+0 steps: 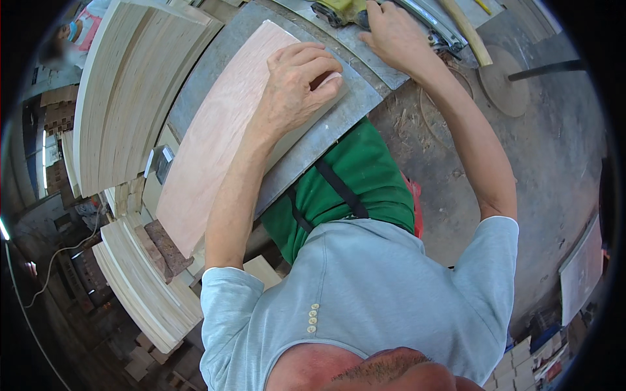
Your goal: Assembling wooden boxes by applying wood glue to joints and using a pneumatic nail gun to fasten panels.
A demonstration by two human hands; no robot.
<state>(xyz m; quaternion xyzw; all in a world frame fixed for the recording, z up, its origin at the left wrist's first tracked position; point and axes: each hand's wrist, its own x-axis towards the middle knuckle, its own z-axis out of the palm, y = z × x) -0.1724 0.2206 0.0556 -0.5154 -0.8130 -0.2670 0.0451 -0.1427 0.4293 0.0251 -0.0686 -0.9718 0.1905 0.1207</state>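
Two bare hands, upper half of frame. Left hand (pixel 293 85) half-curled on the panel (pixel 222 127), upper centre, probably to steady it; couldn't tell whether it gripped or just rested. Right hand (pixel 396 36) bent at the yellow-green tool (pixel 342 11), top edge; grip unclear. Tool likely sat there for easy reach. Panel was wood, pinkish, smooth-faced, curved, lying on the flat grey desk (pixel 362 94). Curved pale boards (pixel 124 98) stood stacked upper left, layered edges showing, probably nested by matching curve.
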